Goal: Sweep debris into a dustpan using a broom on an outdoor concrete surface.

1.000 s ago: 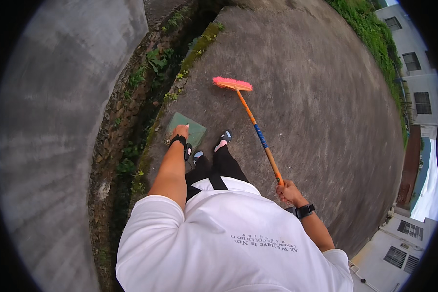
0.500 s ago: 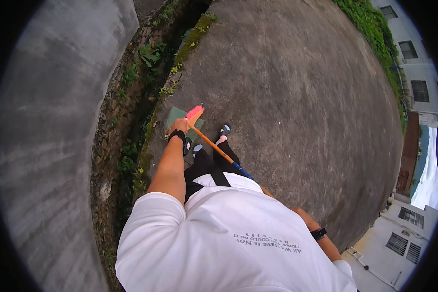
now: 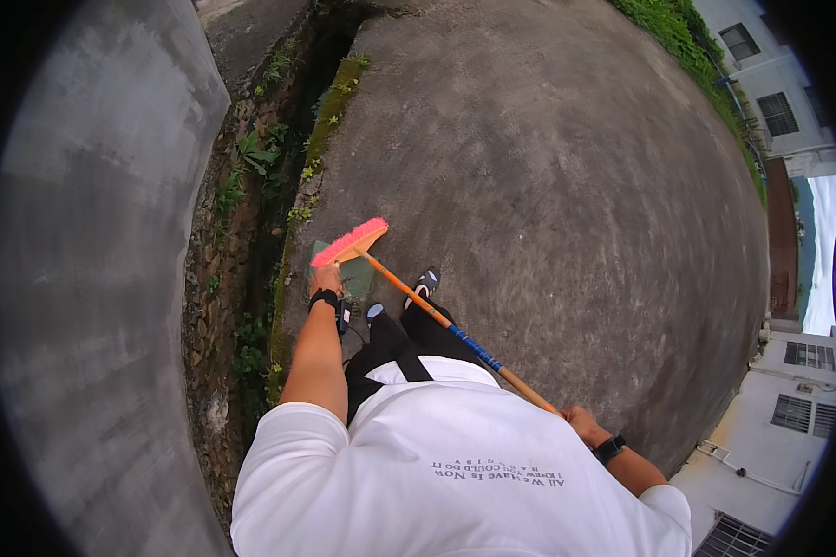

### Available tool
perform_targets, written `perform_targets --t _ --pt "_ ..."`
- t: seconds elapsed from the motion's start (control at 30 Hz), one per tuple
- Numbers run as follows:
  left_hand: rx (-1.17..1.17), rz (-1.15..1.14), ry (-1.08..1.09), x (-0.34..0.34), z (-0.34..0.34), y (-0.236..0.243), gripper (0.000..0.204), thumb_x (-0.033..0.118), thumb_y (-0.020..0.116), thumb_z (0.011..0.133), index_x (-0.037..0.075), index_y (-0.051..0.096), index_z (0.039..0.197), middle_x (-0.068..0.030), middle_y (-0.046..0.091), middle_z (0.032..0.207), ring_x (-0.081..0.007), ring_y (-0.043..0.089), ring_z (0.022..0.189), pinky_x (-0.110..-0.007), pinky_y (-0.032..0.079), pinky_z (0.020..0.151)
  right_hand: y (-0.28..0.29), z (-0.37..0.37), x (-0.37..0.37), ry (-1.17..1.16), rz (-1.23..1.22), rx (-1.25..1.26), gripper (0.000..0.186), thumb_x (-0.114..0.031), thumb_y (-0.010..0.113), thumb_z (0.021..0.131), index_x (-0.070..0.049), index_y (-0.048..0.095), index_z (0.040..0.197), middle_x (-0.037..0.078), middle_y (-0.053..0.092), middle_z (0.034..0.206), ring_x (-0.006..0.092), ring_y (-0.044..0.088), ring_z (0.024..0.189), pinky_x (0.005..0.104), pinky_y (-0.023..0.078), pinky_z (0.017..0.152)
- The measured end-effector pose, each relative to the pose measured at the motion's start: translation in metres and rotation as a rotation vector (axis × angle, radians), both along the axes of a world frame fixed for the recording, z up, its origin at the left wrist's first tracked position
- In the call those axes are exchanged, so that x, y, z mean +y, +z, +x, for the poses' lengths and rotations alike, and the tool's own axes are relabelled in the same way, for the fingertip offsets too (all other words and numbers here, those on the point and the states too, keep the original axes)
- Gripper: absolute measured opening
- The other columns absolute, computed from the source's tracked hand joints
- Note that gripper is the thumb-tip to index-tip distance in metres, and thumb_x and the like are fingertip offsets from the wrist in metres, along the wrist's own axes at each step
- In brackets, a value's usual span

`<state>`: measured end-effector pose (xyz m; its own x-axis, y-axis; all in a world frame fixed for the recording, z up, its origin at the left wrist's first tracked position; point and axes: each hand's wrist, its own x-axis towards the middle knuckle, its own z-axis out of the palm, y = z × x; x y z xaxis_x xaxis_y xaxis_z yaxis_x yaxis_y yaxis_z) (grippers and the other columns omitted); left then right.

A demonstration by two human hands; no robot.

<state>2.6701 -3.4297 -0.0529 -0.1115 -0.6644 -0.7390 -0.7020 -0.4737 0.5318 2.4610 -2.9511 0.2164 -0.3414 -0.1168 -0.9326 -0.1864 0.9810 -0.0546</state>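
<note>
A broom (image 3: 407, 294) with a pink-bristled, orange head and an orange handle wrapped partly in blue runs diagonally in front of me. My left hand (image 3: 325, 279) is closed at the near end of its head, against the bristles; the fingertips are partly hidden. Holding the far end of the handle, my right hand (image 3: 582, 424) is wrapped round it at my right side. Beneath the broom head, a flat green square piece (image 3: 356, 277) lies on the ground, partly covered. A small black device (image 3: 345, 317) shows beside my left wrist.
Left of me a mossy concrete edge (image 3: 330, 116) borders a narrow ditch (image 3: 271, 209) with weeds. Beyond it rises a grey concrete wall (image 3: 93, 278). Concrete ground (image 3: 567, 186) spreads ahead and right, up to grass (image 3: 687, 56) and white buildings (image 3: 762, 418).
The broom head has turned and shifted left, its bristles now facing up-left. My left hand has moved from the head's base to its near end. My right hand has come forward into fuller view.
</note>
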Motion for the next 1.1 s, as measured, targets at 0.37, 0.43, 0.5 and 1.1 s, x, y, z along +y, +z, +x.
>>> perform_targets --t 0.37,0.43,0.5,1.1 --pt "-0.058 -0.047 -0.026 -0.004 0.022 -0.044 0.022 0.027 0.045 0.076 0.008 0.056 0.08 -0.0084 0.047 0.044 -0.0169 0.042 0.03 -0.028 0.034 0.029 -0.06 -0.045 -0.08 -0.372 -0.231 0.002 0.022 -0.015 0.053 0.072 -0.002 0.047 0.056 0.004 0.043 0.042 0.0112 0.039 0.03 0.0251 0.03 0.027" --pt "-0.14 0.026 0.004 -0.003 0.003 -0.027 0.023 0.025 0.046 0.076 0.005 0.056 0.076 -0.0089 0.052 0.052 -0.0187 0.049 0.041 -0.03 0.038 0.039 -0.072 -0.063 -0.1 -0.294 -0.182 0.095 0.018 -0.01 0.053 0.068 -0.003 0.044 0.055 0.004 0.043 0.042 0.0112 0.039 0.029 0.0245 0.027 0.026" --pt "-0.17 0.03 -0.005 -0.003 0.002 -0.021 0.022 0.025 0.046 0.076 0.006 0.056 0.074 -0.009 0.052 0.051 -0.019 0.048 0.039 -0.03 0.038 0.037 -0.075 -0.08 -0.105 -0.265 -0.169 0.101 0.017 -0.009 0.053 0.068 -0.003 0.044 0.054 0.005 0.043 0.041 0.0119 0.039 0.029 0.0248 0.027 0.026" --pt "-0.241 -0.18 -0.086 -0.085 -0.058 0.039 0.027 0.028 0.043 0.075 0.008 0.057 0.063 -0.008 0.048 0.042 -0.0206 0.047 0.036 -0.032 0.038 0.037 -0.05 -0.166 -0.133 -0.429 -0.51 -0.163 0.021 -0.016 0.06 0.064 0.004 0.053 0.062 0.0 0.048 0.053 0.0069 0.039 0.048 0.0251 0.034 0.042"
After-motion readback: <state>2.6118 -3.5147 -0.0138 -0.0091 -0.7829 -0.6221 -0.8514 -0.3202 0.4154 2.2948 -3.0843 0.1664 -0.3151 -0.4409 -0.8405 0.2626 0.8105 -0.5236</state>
